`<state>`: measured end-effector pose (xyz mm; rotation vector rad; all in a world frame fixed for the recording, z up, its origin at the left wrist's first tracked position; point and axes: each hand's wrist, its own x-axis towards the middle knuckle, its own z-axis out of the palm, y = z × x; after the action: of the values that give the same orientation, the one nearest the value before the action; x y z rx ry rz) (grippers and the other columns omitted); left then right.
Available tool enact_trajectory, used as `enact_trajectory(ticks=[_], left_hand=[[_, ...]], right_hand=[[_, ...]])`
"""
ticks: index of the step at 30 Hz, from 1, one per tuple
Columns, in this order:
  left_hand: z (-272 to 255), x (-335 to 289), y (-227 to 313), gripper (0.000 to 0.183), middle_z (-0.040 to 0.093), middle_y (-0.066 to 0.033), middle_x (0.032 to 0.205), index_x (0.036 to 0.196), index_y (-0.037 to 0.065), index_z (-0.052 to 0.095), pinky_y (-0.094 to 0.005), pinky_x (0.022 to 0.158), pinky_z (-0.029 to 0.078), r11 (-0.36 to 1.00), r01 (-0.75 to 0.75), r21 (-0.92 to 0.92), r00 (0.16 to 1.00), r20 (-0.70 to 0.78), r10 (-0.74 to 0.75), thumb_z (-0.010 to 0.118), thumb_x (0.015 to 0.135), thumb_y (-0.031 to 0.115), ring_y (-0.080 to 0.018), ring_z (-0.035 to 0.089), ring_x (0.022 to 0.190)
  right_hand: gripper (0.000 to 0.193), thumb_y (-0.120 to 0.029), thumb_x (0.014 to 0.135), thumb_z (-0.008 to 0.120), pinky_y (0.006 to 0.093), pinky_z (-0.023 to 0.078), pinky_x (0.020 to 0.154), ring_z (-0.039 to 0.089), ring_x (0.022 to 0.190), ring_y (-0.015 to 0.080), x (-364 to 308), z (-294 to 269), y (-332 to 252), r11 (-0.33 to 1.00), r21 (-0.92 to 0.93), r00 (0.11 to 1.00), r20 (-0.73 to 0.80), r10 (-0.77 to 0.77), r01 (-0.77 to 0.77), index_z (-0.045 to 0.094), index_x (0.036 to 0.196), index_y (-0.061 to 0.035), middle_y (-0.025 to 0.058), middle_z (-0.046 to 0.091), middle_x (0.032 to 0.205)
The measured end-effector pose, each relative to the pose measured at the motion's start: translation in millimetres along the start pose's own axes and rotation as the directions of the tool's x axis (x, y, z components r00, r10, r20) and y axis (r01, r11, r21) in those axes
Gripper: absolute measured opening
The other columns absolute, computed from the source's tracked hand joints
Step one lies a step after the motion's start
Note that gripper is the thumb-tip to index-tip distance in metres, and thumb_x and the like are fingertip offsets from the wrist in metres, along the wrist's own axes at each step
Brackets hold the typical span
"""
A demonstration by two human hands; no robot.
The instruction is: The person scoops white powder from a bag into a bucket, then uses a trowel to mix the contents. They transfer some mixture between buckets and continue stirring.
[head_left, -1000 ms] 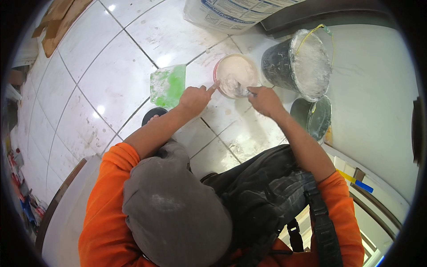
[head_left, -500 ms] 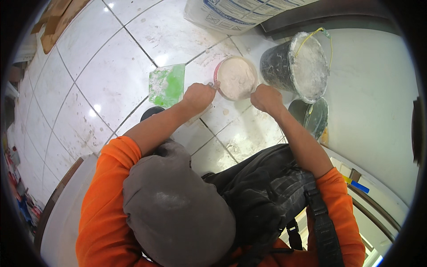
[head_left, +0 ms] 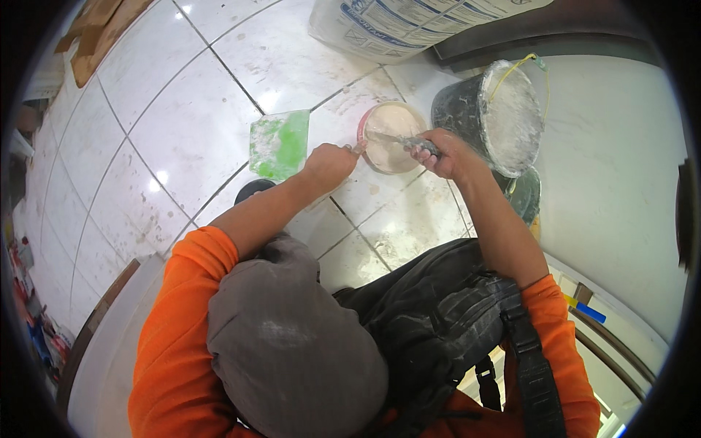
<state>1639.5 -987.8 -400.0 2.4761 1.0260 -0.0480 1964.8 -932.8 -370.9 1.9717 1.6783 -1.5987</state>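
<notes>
A round tub (head_left: 363,125) with a pinkish-red side holds a pale, creamy paste (head_left: 391,157) on the tiled floor. My left hand (head_left: 328,166) is closed at the tub's left edge, its fingertips gripping the rim. In my right hand (head_left: 447,155) is a putty knife (head_left: 427,145) by its dark handle. Its blade lies over the paste and points left; whether it dips in I cannot tell. Left of the tub, a green square board (head_left: 292,139) smeared with white lies on the tiles.
A black bucket (head_left: 458,109) with white-crusted contents and a yellow handle stands right of the tub. Nearer sits another dark bucket (head_left: 527,196). A large printed white bag (head_left: 387,29) is beyond. My grey-clad knee (head_left: 292,336) and dark shoe tip (head_left: 253,188) are close by.
My right hand has turned and lifted beside the tub, bringing the putty knife into sight across the paste. The left hand stays at the tub's edge. The view has shifted slightly.
</notes>
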Motion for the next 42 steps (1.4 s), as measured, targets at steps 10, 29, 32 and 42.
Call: enact_trajectory(ticks=[10,29,32,42], left_hand=[[-17,-7,4,0.079,0.071,-0.0069,0.077,0.161,0.007,0.032,-0.0405,0.058,0.055,0.997,0.043,0.060,0.993,0.111,-0.049,0.060,0.087,0.005,-0.0262,0.070,0.068],[-24,-16,-4,0.093,0.070,-0.0095,0.077,0.166,0.021,0.018,-0.0419,0.062,0.056,0.996,0.086,0.033,0.977,0.192,-0.090,0.059,0.085,-0.001,-0.0270,0.071,0.071],[-22,-14,-5,0.099,0.070,-0.0113,0.078,0.166,0.023,0.015,-0.0430,0.062,0.056,0.996,0.092,0.023,0.975,0.200,-0.094,0.062,0.082,-0.002,-0.0285,0.071,0.070],[-16,-13,-5,0.098,0.070,-0.0125,0.080,0.166,0.022,0.013,-0.0433,0.062,0.056,0.995,0.095,0.012,0.978,0.184,-0.095,0.061,0.084,-0.001,-0.0292,0.071,0.071]], right_hand=[[0.032,-0.011,0.092,0.057,0.0449,0.059,0.068,0.072,0.081,0.0347,-55,40,-89,0.540,-0.841,0.935,-0.178,-0.306,0.017,0.063,0.122,-0.0033,0.0185,0.069,0.100],[0.078,0.000,0.090,0.072,0.0330,0.047,0.111,0.061,0.119,0.0199,-143,3,-39,0.740,0.649,0.978,0.199,0.059,-0.177,0.036,0.159,-0.0057,0.0139,0.060,0.134],[0.077,0.004,0.091,0.068,0.0333,0.045,0.115,0.060,0.125,0.0212,-149,3,-41,0.715,0.686,0.983,0.186,0.010,-0.137,0.033,0.159,-0.0044,0.0151,0.058,0.139],[0.065,0.006,0.093,0.057,0.0341,0.049,0.111,0.064,0.120,0.0234,-144,8,-31,0.740,0.637,0.968,0.239,0.077,-0.217,0.040,0.155,-0.0009,0.0152,0.063,0.134]])
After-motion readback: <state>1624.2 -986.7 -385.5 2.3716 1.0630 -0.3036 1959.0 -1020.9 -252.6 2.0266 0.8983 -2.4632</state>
